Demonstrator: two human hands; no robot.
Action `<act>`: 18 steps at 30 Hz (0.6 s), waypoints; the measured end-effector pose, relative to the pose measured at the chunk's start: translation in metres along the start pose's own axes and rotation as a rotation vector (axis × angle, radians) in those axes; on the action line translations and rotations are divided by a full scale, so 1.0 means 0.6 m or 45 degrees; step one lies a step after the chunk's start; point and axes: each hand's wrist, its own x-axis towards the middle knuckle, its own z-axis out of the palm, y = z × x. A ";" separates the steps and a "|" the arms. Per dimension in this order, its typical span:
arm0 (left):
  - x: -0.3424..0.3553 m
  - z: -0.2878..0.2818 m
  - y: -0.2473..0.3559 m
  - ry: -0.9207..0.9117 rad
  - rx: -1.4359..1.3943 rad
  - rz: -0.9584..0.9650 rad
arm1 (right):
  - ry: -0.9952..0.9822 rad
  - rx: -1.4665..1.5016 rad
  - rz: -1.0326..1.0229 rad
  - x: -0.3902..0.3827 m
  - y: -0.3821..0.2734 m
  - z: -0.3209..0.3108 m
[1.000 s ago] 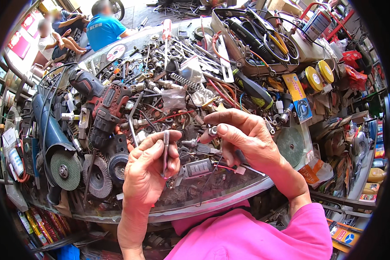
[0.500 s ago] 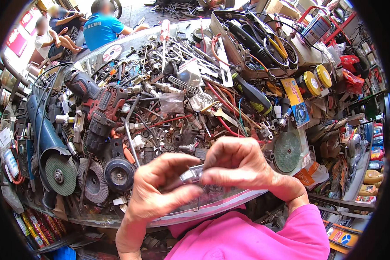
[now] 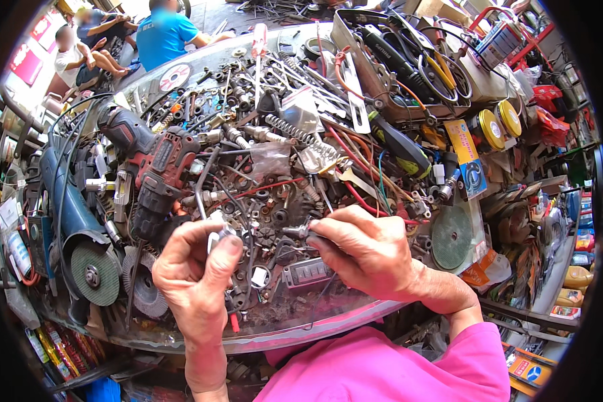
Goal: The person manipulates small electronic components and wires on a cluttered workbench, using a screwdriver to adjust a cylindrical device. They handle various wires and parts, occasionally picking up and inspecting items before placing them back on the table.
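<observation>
1. Left hand (image 3: 197,275): thumb and index pinched on a small shiny metal piece (image 3: 222,234) (type unclear, mostly covered), above the surface (image 3: 342,305)
2. Right hand (image 3: 375,254): fingertips at a metal part (image 3: 304,230) over the clutter, can't tell if gripped
3. Step, my read: handling loose hardware; next move calls for fine fingertip control
4. Farther: drill (image 3: 169,157) left, coil spring (image 3: 295,132) mid, open toolbox (image 3: 409,111) right
</observation>
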 end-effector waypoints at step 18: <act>0.007 -0.021 0.007 0.019 0.110 0.042 | 0.098 0.191 0.200 0.012 0.016 0.009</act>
